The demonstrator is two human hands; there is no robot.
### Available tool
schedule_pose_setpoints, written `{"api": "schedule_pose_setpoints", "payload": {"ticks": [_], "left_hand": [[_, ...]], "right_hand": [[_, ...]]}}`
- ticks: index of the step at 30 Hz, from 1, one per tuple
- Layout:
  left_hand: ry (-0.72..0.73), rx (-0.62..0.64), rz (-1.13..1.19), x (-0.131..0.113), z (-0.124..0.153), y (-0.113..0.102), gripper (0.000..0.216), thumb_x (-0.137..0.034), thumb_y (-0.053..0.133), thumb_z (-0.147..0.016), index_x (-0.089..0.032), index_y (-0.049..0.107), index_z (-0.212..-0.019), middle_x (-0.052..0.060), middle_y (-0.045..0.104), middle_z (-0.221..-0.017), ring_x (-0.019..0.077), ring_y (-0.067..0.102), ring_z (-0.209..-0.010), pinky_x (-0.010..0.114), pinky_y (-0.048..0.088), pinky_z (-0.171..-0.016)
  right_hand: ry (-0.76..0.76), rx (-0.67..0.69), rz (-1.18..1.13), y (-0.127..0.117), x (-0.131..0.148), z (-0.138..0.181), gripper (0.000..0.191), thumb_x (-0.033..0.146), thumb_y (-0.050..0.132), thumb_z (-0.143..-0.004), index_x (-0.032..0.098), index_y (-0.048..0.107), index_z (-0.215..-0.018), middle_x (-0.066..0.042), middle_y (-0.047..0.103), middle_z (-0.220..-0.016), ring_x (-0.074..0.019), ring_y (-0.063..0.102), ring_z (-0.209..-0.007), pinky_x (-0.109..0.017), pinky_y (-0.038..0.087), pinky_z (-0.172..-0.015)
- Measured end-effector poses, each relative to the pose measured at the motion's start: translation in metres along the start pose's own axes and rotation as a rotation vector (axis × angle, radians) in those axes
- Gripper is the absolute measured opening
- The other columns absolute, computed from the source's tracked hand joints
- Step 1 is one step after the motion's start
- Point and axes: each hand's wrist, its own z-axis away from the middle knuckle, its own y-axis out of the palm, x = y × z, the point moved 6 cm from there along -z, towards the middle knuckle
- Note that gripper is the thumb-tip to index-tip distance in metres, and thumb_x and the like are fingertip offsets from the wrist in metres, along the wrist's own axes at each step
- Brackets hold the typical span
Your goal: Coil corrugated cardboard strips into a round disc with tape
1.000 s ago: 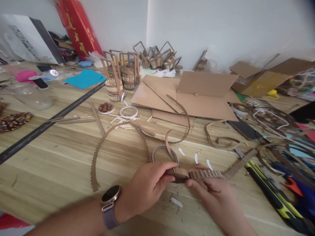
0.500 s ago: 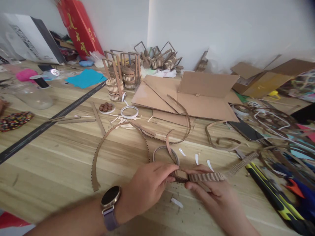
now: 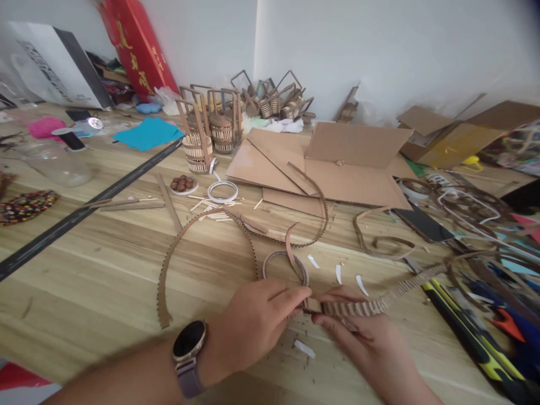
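Note:
My left hand, a watch on its wrist, pinches a folded or rolled end of a corrugated cardboard strip. My right hand grips the same strip just to the right, with thumb below and fingers behind it. From there the strip runs off to the right. The fingers partly hide the held end. Just beyond my left fingertips lies a tape roll with a short curled brown strip standing in it. A long curved cardboard strip lies on the table to the left.
Small handled baskets stand at the back beside flattened cardboard. A yellow-black utility knife lies at the right near a phone. White tape pieces, thin sticks and a dish of brown balls are scattered about.
My fingers have shifted slightly at the held end, and my right thumb sits a little further left. The strip's trailing part has risen slightly at the right.

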Motion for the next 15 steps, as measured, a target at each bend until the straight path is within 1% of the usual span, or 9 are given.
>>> {"api": "schedule_pose_setpoints", "payload": {"ticks": [4,6,8,11,15], "left_hand": [[-0.037,-0.072,0.073,0.0000,0.0013,-0.0047,0.030,-0.026,0.041,-0.103,-0.019,0.052,-0.130,0.007,0.071,-0.110,0.0217,0.067,-0.098,0.033,0.054,-0.085],[-0.060,-0.118,0.101,0.0013,0.0024,-0.0064,0.031,-0.029,0.042,-0.103,-0.020,0.049,-0.132,0.007,0.071,-0.111,0.0199,0.067,-0.099,0.032,0.054,-0.087],[-0.071,-0.144,0.126,0.0024,0.0029,-0.0070,0.029,-0.028,0.042,-0.103,-0.021,0.051,-0.130,0.006,0.071,-0.112,0.0184,0.067,-0.100,0.029,0.053,-0.089],[-0.080,-0.134,0.149,0.0035,0.0019,-0.0064,0.025,-0.025,0.041,-0.103,-0.021,0.055,-0.124,0.005,0.071,-0.110,0.0182,0.067,-0.099,0.028,0.053,-0.088],[-0.065,-0.105,0.139,0.0020,-0.0005,-0.0075,0.026,-0.022,0.040,-0.103,-0.022,0.056,-0.124,0.006,0.071,-0.108,0.0190,0.067,-0.098,0.029,0.053,-0.086]], "right_hand": [[0.033,-0.099,-0.016,-0.0064,-0.0011,0.0015,0.027,0.041,0.061,-0.091,0.023,0.076,-0.076,-0.004,0.075,-0.074,-0.0184,0.072,-0.066,-0.025,0.059,-0.060],[0.049,-0.118,-0.027,-0.0083,-0.0021,0.0017,0.031,0.045,0.060,-0.090,0.024,0.077,-0.076,-0.004,0.075,-0.072,-0.0185,0.071,-0.064,-0.025,0.058,-0.058],[0.063,-0.118,-0.044,-0.0091,-0.0028,0.0014,0.033,0.048,0.059,-0.090,0.023,0.077,-0.078,-0.004,0.076,-0.073,-0.0185,0.071,-0.064,-0.025,0.058,-0.057],[0.072,-0.115,-0.051,-0.0091,-0.0023,0.0002,0.034,0.049,0.059,-0.090,0.023,0.078,-0.076,-0.005,0.076,-0.074,-0.0187,0.071,-0.064,-0.025,0.057,-0.057],[0.055,-0.114,-0.044,-0.0086,-0.0007,-0.0008,0.029,0.045,0.062,-0.089,0.024,0.078,-0.077,-0.005,0.076,-0.074,-0.0194,0.072,-0.065,-0.026,0.059,-0.059]]}}
